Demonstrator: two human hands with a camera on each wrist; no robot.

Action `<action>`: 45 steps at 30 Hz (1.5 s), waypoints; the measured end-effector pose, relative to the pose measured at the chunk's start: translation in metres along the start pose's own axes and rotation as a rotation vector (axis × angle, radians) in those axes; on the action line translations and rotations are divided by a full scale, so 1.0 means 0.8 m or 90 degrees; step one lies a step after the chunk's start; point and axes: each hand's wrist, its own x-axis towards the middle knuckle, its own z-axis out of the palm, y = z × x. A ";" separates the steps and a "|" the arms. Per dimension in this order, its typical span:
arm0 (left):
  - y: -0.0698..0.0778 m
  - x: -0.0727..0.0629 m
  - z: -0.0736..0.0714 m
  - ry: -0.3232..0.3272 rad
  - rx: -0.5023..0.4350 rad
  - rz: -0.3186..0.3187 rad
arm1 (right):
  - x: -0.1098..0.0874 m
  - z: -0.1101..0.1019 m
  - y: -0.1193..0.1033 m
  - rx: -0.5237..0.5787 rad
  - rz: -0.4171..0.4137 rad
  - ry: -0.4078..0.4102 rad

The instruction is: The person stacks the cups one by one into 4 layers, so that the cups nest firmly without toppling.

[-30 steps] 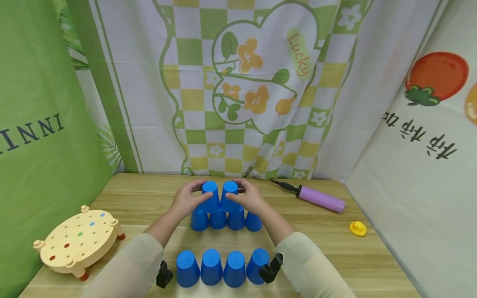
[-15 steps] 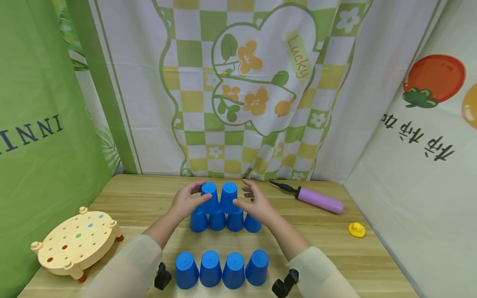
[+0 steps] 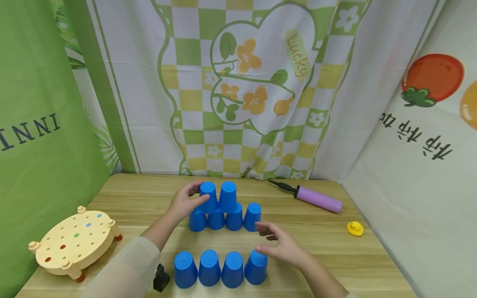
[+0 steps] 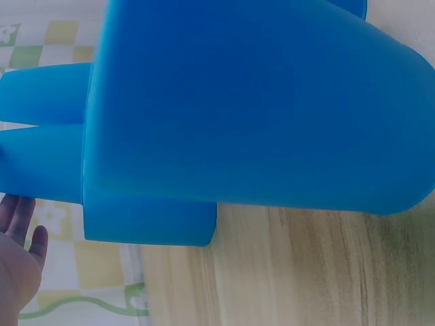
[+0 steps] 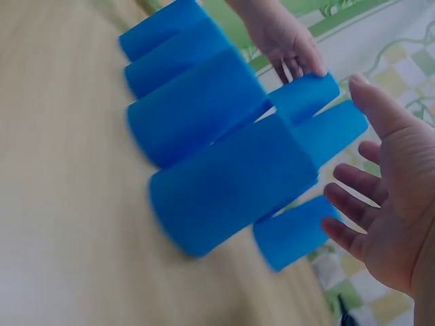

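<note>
Blue cups stand upside down on the wooden table in two rows. In the head view, two upper cups, the left one and the right one, sit on the back row. My left hand holds the upper left cup, thumb in front and fingers behind. Fingers of that hand also show at the cup in the left wrist view. My right hand hovers apart from the stack, fingers spread and holding nothing, close to the rightmost cup of the front row.
On the left stands a round cream pegged board with short legs. A purple hand pump lies at the back right, and a yellow rubber duck sits near the right edge. A patterned curtain hangs behind the table.
My right hand has let go of the upper right cup and moved right and toward me, near the front row. My left hand stays at the upper left cup.
</note>
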 end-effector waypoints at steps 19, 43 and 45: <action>-0.003 -0.001 0.002 0.004 -0.012 0.003 | -0.035 0.017 0.021 0.031 0.078 -0.061; -0.004 -0.002 0.002 0.007 -0.017 0.008 | 0.018 -0.034 -0.016 -0.007 0.084 0.126; -0.007 -0.004 0.000 0.012 -0.018 -0.002 | 0.024 -0.039 -0.020 -0.010 0.084 0.136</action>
